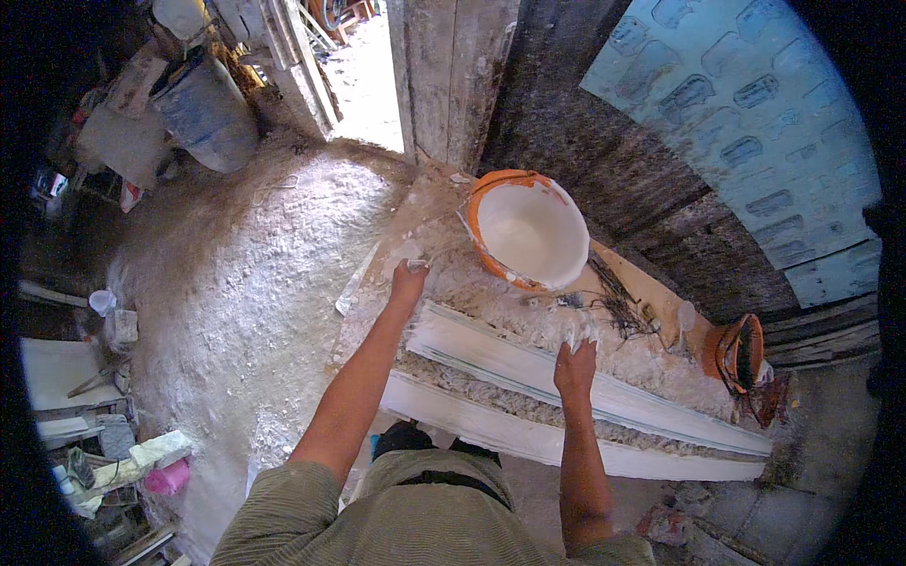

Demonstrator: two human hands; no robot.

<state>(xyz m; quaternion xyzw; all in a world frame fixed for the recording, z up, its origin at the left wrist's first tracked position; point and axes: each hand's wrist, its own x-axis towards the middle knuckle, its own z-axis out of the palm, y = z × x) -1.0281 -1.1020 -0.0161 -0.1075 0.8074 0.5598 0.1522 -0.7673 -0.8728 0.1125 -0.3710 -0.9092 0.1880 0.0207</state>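
Left hand (410, 279): extended to the left end of the desk (436, 219), fingers curled in; a small pale item shows at the fingertips, too small to identify. Cannot tell whether it is gripped.

Right hand (576, 366): above the far white strip (500, 355), fingers bunched, tips coated white. White material (578, 334) shows at the fingertips; cannot tell whether it is held or only stuck on.

Far white strip and near white strip (479, 424) lie roughly parallel along the near side, running left to right, with rough grey-white residue between them. Large orange bucket (478, 224), white inside, stands on the desk, beyond and between the hands. Dark wiry bundle (615, 294) lies just right of it. Smaller orange bucket (717, 353) at the far right end.
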